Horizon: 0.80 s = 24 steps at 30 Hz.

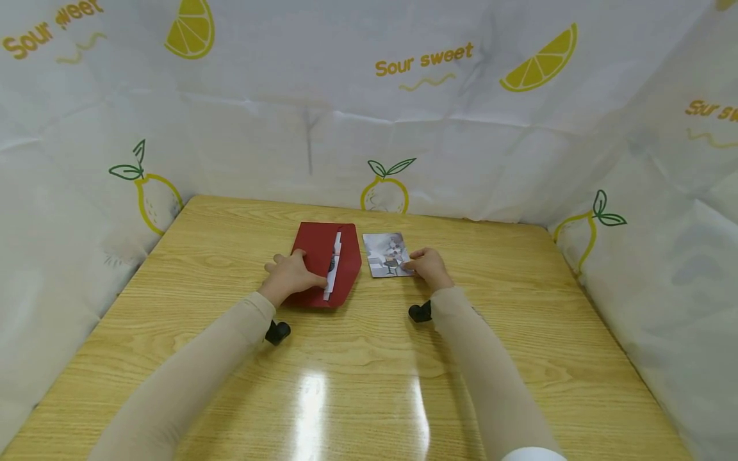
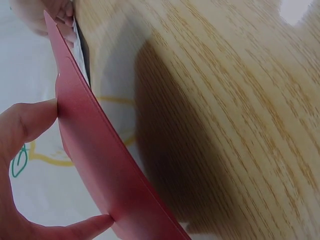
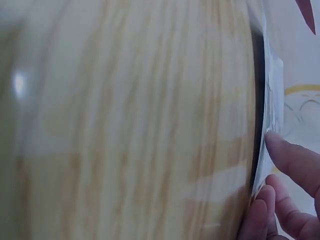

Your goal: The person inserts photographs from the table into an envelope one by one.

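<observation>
A red envelope has its flap folded out to the right, and several white paper or card edges show in its mouth. My left hand grips the envelope, thumb and forefinger bent against its red face in the left wrist view; its other fingers are mostly hidden. Right of the flap is a printed picture card with a grey, sketch-like scene. At its right edge, my right hand pinches the card, thumb on top and fingers at the edge in the right wrist view.
Both hands work over a wood-grain table. White cloth with lemon prints encloses the back and both sides. Black wrist-worn devices stick out below each sleeve.
</observation>
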Motion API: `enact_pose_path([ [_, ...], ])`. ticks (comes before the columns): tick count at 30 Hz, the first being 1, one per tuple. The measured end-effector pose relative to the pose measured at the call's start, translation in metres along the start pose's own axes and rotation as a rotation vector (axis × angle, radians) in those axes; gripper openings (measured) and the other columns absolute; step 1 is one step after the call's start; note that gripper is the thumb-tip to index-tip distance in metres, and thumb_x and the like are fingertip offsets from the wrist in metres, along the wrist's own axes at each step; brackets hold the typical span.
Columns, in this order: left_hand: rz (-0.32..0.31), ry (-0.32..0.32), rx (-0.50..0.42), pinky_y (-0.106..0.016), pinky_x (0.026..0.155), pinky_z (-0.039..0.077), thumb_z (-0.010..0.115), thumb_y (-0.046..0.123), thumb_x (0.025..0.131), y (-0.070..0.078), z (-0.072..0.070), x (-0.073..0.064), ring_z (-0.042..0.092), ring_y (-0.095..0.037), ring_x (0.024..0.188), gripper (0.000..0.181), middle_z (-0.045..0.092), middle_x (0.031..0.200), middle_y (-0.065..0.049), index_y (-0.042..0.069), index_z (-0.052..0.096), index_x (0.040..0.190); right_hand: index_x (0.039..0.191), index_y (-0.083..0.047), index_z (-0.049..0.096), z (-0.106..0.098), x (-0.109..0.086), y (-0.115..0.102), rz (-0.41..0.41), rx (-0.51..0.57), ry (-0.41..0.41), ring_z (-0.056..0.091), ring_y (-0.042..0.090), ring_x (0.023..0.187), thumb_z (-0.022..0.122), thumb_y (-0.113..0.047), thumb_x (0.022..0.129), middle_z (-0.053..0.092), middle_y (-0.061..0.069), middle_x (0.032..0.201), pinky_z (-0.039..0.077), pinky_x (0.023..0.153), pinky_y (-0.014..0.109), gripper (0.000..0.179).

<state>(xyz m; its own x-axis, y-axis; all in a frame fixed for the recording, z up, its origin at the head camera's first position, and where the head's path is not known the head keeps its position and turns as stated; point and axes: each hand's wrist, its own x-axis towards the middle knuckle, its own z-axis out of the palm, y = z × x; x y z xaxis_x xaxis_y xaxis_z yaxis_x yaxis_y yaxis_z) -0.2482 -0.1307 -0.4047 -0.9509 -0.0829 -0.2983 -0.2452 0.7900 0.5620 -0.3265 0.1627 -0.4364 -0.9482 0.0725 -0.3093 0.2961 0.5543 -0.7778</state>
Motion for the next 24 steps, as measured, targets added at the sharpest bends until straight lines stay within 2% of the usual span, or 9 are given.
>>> enact_pose_path([
  [4, -0.005, -0.003, 0.0, -0.054, 0.082, 0.046, 0.077, 0.043, 0.073, -0.001, 0.0, 0.0, 0.03, -0.043, 0.113, 0.087, 0.037, 0.126, -0.029, 0.006, 0.037, 0.14, 0.114, 0.001, 0.056, 0.003, -0.002, -0.002, 0.011, -0.034, 0.014, 0.046, 0.021, 0.092, 0.072, -0.011, 0.086, 0.053, 0.011, 0.109, 0.041, 0.078, 0.028, 0.034],
  [10, -0.013, -0.005, 0.006, -0.055, 0.082, 0.046, 0.077, 0.043, 0.073, -0.001, 0.0, 0.0, 0.03, -0.044, 0.114, 0.088, 0.037, 0.126, -0.029, 0.006, 0.037, 0.141, 0.107, 0.002, 0.061, 0.004, -0.002, -0.005, 0.02, -0.095, 0.026, 0.047, 0.02, 0.09, 0.073, -0.011, 0.085, 0.054, 0.01, 0.104, 0.041, 0.076, 0.028, 0.028],
  [15, -0.01, -0.002, 0.007, -0.055, 0.082, 0.046, 0.077, 0.043, 0.072, -0.001, -0.001, -0.001, 0.031, -0.044, 0.113, 0.088, 0.037, 0.126, -0.029, 0.005, 0.037, 0.141, 0.105, 0.003, 0.063, 0.003, -0.002, -0.005, -0.003, -0.131, 0.033, 0.048, 0.02, 0.09, 0.073, -0.01, 0.085, 0.057, 0.011, 0.107, 0.042, 0.076, 0.028, 0.026],
  [19, -0.01, -0.001, 0.008, -0.055, 0.082, 0.046, 0.077, 0.043, 0.073, -0.001, -0.001, -0.002, 0.031, -0.044, 0.113, 0.088, 0.037, 0.126, -0.03, 0.005, 0.037, 0.141, 0.104, 0.003, 0.063, -0.001, -0.004, -0.004, 0.001, -0.1, -0.001, 0.048, 0.017, 0.082, 0.07, -0.009, 0.087, 0.056, 0.007, 0.097, 0.042, 0.069, 0.026, 0.022],
  [24, -0.011, -0.002, 0.007, -0.055, 0.082, 0.046, 0.077, 0.043, 0.073, 0.0, -0.002, -0.003, 0.031, -0.044, 0.114, 0.088, 0.037, 0.126, -0.03, 0.005, 0.037, 0.141, 0.106, 0.002, 0.061, -0.009, -0.008, -0.001, 0.01, 0.003, -0.075, 0.05, 0.011, 0.074, 0.066, -0.009, 0.09, 0.054, 0.002, 0.09, 0.045, 0.067, 0.023, 0.02],
])
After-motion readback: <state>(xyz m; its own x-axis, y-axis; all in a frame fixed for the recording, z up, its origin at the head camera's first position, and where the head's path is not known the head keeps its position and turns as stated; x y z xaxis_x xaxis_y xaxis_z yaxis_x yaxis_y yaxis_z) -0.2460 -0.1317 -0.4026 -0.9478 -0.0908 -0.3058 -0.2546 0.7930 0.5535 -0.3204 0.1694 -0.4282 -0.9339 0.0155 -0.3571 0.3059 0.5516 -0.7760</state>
